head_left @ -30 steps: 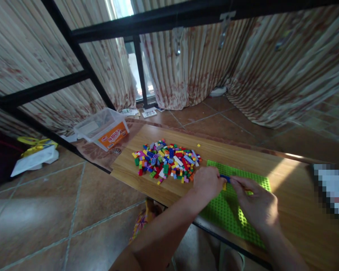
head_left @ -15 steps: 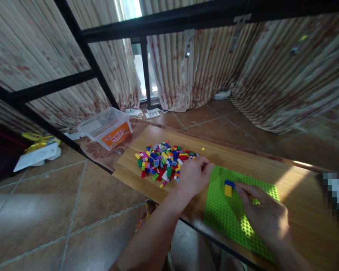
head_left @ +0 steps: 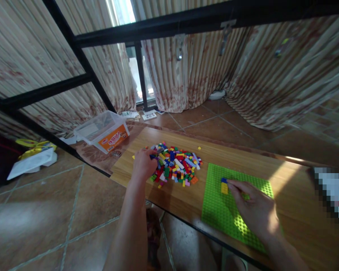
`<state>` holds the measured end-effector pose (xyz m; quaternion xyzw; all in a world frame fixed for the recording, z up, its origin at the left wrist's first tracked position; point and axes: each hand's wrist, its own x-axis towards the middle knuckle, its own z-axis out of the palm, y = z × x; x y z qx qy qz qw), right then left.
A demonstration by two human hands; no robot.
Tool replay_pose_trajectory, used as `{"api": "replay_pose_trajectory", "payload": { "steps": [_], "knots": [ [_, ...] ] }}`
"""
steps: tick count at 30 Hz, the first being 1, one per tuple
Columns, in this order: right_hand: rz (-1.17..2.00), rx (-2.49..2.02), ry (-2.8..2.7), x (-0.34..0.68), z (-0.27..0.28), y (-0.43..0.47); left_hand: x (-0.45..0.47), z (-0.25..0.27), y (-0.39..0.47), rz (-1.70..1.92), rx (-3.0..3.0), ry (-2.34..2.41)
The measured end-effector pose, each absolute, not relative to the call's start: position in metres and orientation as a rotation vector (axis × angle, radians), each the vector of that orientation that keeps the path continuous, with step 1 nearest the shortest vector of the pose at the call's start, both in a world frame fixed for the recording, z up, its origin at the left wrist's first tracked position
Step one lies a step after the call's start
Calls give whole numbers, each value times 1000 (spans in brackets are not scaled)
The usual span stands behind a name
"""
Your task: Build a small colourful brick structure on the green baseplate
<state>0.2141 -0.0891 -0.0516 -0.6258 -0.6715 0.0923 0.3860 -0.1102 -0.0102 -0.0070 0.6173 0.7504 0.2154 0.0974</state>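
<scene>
My left hand reaches over the left end of a heap of colourful toy bricks. Its fingers curl downward among the bricks, and their tips are mostly hidden. A dark blue brick shows beside them. On the right, my right hand lies over a green studded baseplate. Its thumb and forefinger pinch a small blue brick. Directly in front of that brick, a yellow brick touches it. Whether the blue brick is pressed onto the studs I cannot tell.
A wooden table carries the baseplate and the heap. One small yellow brick lies apart near the back edge. A clear plastic box with an orange label stands beyond the table's left end. A blurred-out object is at far right.
My left hand has moved left, from beside the baseplate to the far left end of the brick heap. My right hand keeps its pinch on the blue brick. The whole view has shifted slightly.
</scene>
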Motion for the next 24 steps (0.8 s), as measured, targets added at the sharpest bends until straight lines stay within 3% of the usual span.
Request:
{"api": "replay_pose_trajectory", "payload": {
  "steps": [15, 20, 24],
  "knots": [
    [207, -1552, -1729, 207, -48, -85, -99, -2, -10, 456, 1881, 2283],
    [186, -1528, -1691, 206, -40, -87, -99, -3, -5, 716, 1828, 2203],
    [170, -1508, -1648, 208, -38, -88, -93, -4, -4, 996, 1625, 1799]
  ]
}}
